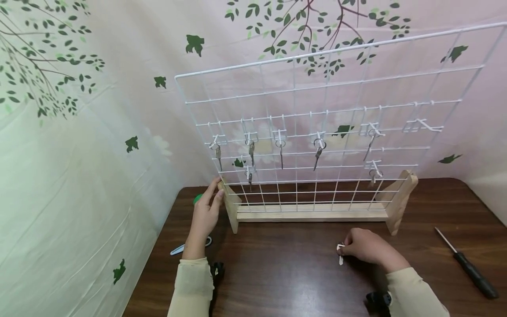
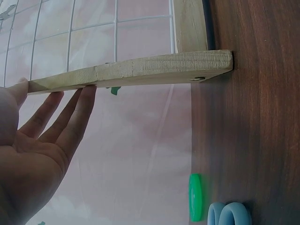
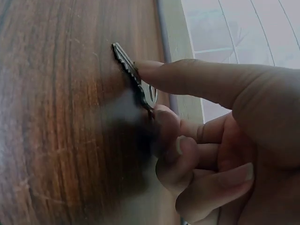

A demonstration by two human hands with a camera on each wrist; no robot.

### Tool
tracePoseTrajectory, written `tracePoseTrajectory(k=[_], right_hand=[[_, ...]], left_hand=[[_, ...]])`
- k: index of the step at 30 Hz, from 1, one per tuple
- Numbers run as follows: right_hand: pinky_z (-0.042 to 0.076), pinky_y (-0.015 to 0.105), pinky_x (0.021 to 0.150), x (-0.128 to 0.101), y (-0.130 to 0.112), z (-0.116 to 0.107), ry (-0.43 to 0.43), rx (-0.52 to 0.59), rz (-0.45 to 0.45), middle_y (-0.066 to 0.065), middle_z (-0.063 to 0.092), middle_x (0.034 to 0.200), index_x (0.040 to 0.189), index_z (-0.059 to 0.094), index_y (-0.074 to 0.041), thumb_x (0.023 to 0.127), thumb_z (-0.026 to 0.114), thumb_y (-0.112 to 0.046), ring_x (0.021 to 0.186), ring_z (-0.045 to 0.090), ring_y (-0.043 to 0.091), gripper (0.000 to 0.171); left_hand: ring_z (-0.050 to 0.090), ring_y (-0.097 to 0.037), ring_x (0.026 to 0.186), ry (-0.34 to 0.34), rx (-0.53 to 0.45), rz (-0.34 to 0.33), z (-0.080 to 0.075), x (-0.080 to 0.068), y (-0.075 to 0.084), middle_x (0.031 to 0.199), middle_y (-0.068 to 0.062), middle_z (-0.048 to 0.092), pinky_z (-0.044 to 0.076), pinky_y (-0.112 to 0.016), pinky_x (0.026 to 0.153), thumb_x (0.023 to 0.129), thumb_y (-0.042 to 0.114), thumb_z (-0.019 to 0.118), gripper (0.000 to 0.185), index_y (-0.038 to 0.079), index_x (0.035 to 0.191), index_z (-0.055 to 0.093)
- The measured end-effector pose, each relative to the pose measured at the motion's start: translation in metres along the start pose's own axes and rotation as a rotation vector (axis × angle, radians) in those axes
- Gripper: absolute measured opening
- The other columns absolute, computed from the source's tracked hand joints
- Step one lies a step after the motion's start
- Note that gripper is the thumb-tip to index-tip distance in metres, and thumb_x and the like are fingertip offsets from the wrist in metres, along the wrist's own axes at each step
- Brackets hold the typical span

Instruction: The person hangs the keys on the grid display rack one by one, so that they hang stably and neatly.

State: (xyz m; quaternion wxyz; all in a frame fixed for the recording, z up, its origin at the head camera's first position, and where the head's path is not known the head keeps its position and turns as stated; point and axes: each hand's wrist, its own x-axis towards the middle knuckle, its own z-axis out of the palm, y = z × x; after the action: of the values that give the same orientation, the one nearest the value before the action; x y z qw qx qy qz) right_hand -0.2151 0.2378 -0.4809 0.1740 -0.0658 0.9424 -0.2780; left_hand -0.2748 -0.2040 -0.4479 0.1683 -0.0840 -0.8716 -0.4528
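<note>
My right hand (image 1: 368, 247) pinches a small metal key (image 1: 341, 259) between thumb and fingertips, low over the front right of the table. In the right wrist view the toothed blade of the key (image 3: 125, 61) points away from the hand, and part of its ring (image 3: 153, 93) shows by the thumb. My left hand (image 1: 207, 209) touches the left wooden end piece (image 1: 230, 207) of a stand. Its fingers (image 2: 84, 105) reach out straight against the outer face of the wood. The stand carries a white wire grid (image 1: 295, 90) with hooks, several bearing keys (image 1: 319, 152).
A screwdriver (image 1: 465, 264) with a black handle lies at the right. Light blue scissors (image 1: 178, 249) lie partly behind the left forearm. A green round object (image 2: 195, 197) sits near their handles (image 2: 234, 215). One hook (image 1: 425, 125) at the upper right holds no key.
</note>
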Motion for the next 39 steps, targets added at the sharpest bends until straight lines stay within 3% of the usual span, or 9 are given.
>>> tracePoseTrajectory(k=[7,11,17,28,33,39], right_hand=[[0.03,0.023,0.052,0.006,0.001,0.006,-0.073,0.09,-0.026,-0.012,0.037,0.052,0.055,0.051,-0.021,0.084,0.083,-0.029,0.052,0.036,0.008,0.044],[0.034,0.024,0.051,0.006,-0.001,0.007,-0.099,0.123,-0.055,-0.012,0.041,0.052,0.056,0.049,-0.022,0.084,0.081,-0.024,0.05,0.041,0.008,0.042],[0.039,0.026,0.05,0.006,-0.003,0.008,-0.11,0.136,-0.05,-0.009,0.05,0.053,0.058,0.057,-0.017,0.083,0.077,-0.02,0.051,0.047,0.009,0.032],[0.049,0.029,0.051,0.001,-0.014,0.007,-0.064,0.153,-0.011,0.0,0.064,0.058,0.071,0.065,-0.011,0.088,0.07,-0.012,0.052,0.059,0.014,0.018],[0.057,0.031,0.05,-0.003,-0.022,0.002,0.001,0.26,-0.063,0.003,0.07,0.064,0.081,0.062,-0.009,0.092,0.068,-0.01,0.057,0.068,0.017,0.013],[0.059,0.031,0.049,-0.011,-0.036,-0.008,0.058,0.33,-0.165,0.002,0.071,0.069,0.09,0.066,-0.006,0.097,0.067,-0.008,0.061,0.071,0.02,0.007]], left_hand=[[0.052,-0.037,0.151,0.002,0.019,-0.015,-0.001,-0.005,-0.002,0.166,-0.012,0.051,0.046,-0.064,0.119,0.114,0.036,0.054,0.052,0.029,0.164,0.045],[0.056,-0.037,0.148,-0.005,0.018,-0.024,0.0,-0.007,-0.003,0.165,-0.011,0.052,0.048,-0.064,0.118,0.114,0.038,0.054,0.051,0.031,0.164,0.046],[0.059,-0.038,0.145,0.008,0.025,-0.007,0.001,-0.005,-0.003,0.163,-0.012,0.054,0.051,-0.064,0.115,0.114,0.035,0.054,0.05,0.03,0.163,0.047],[0.056,-0.038,0.147,0.023,0.02,0.011,0.001,-0.003,-0.002,0.163,-0.012,0.055,0.049,-0.065,0.117,0.113,0.034,0.055,0.05,0.031,0.163,0.048],[0.059,-0.038,0.144,0.023,0.015,0.005,0.001,-0.001,0.001,0.162,-0.012,0.055,0.051,-0.064,0.115,0.113,0.034,0.055,0.05,0.03,0.163,0.047],[0.056,-0.038,0.147,0.017,0.016,-0.004,0.001,-0.002,0.003,0.163,-0.012,0.054,0.048,-0.065,0.117,0.113,0.034,0.055,0.051,0.029,0.163,0.047]])
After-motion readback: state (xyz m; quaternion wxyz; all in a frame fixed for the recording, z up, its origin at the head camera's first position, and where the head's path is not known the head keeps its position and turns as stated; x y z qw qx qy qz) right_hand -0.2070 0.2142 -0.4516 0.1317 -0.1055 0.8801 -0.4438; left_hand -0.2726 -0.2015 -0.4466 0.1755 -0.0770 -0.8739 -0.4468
